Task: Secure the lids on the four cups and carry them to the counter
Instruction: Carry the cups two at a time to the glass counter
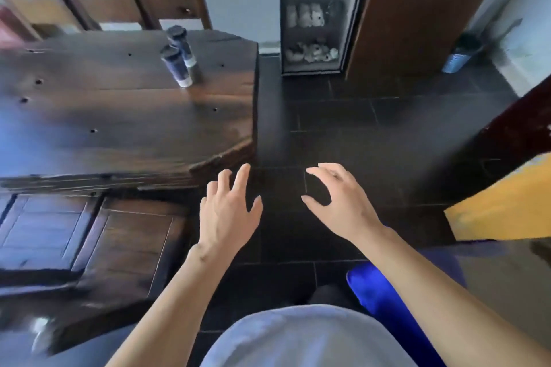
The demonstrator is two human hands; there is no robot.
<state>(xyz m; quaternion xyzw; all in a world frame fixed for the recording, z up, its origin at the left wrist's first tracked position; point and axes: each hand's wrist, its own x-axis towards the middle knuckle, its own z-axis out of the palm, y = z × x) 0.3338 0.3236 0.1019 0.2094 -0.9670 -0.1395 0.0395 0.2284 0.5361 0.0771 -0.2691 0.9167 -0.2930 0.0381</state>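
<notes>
Although only two are seen, the lidded cups (179, 56) stand touching, well back on the dark, glossy wooden table (119, 116). They are judged light, thin-walled and tapered, best gripped round the body below the dark lid. The left hand (228, 211) and right hand (337, 199) are held spread, empty, above the dark tiled floor (372, 134).
</notes>
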